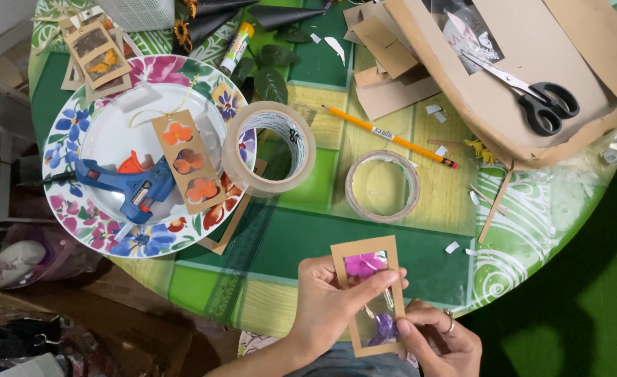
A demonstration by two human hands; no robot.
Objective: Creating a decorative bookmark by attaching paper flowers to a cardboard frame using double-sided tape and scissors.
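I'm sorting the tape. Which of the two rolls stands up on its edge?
The wide tan roll leaning on the floral plate stands tilted on edge; the thinner clear roll right of it lies flat.

Open green tabletop point(364, 244) just ahead of hands; beyond, tape rolls point(382, 185), plate point(64, 132), pencil point(392, 136), cardboard point(532, 84) crowding the way.

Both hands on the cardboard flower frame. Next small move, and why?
Probably press the purple flower flat with the right hand while the left hand steadies the cardboard frame. The right fingertips already sit at that lower flower, the pink flower above looks settled, and the frame is held off the table.
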